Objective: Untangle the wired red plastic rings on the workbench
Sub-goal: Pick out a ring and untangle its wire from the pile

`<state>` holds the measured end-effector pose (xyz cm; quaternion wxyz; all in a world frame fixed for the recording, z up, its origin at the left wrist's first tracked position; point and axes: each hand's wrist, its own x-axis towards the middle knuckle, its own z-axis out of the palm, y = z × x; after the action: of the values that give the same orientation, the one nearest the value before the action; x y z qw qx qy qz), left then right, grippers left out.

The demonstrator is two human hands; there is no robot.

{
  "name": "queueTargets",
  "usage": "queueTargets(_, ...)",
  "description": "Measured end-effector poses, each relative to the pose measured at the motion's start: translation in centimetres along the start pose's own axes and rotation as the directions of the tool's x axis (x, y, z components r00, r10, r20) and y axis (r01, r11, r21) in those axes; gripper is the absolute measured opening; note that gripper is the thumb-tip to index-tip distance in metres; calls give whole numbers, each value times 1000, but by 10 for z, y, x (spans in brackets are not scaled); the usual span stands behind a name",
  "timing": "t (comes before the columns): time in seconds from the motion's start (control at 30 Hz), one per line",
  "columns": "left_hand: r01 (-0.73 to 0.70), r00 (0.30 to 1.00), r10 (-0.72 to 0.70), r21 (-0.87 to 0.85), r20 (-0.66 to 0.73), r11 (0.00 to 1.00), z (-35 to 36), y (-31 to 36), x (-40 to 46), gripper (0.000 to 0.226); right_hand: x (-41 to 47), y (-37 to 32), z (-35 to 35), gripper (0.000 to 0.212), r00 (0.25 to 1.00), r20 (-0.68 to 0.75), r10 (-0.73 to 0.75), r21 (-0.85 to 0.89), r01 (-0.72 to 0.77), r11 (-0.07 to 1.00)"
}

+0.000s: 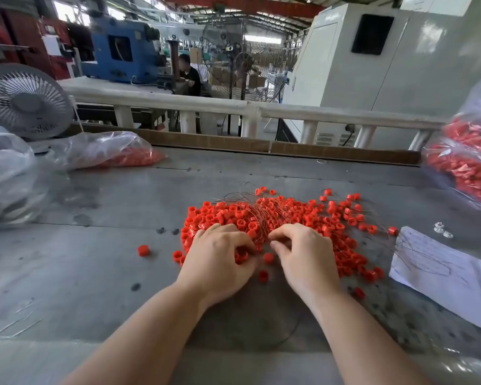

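Most of the grey workbench (100,245) is bare metal, and the work is gathered at its middle. A wide heap of red rings (311,215) is spread there, laced with thin wires (250,207) that arch up over the heap's far side. Clear bags (100,151) holding more red parts are lain at the left and right edges, well apart from the heap, and a scribbled paper (442,273) is set just beside it on the right. A few loose rings (143,250) are scattered on the near side.

Both hands are lowered onto the near edge of the heap. The left hand (220,259) is curled over a cluster of rings, fingers bent down among them; a gripped clump is suggested, though what exactly is held cannot be told. The right hand (303,254) is bent inward, its fingertips (274,243) brought together where wires converge, apparently pinching a wire.

The step in hand is judged to be the drawing of one wired strand out of the tangle. It would be best done with the clump held down firmly by the left hand while one wire is followed by the right and eased out slowly along its own curve. Sharp tugs should be avoided, since neighbouring loops may be tightened and rings flicked off the bench. Freed strands are best laid aside.
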<state>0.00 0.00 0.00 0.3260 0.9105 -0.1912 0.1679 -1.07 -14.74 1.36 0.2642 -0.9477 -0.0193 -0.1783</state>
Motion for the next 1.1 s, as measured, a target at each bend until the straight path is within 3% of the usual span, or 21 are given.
queueTargets(0.13,-76,993,60,162,104,984,-1,-2,0,35,0,3,1,13,999,-53,-5,13,6,1000)
queueTargets(0.23,-80,985,57,145,160,986,1,-2,1,29,-1,5,1,14,998,-69,-9,21,10,1000)
queueTargets(0.53,3,1000,2,187,-27,982,6,0,4,26,-6,7,-7,4,989,-145,29,-164,-53,985)
queueTargets(0.77,-101,994,85,284,66,954,12,5,6,32,-6,11,-4,10,998,-14,56,-365,-57,929)
queueTargets(0.93,-98,994,80,257,79,962,12,4,7,25,-5,11,-5,11,1000,8,27,-326,-23,945)
queueTargets(1.1,-64,998,65,128,-3,990,9,2,7,16,-5,12,-5,11,1000,-2,22,-236,-22,971)
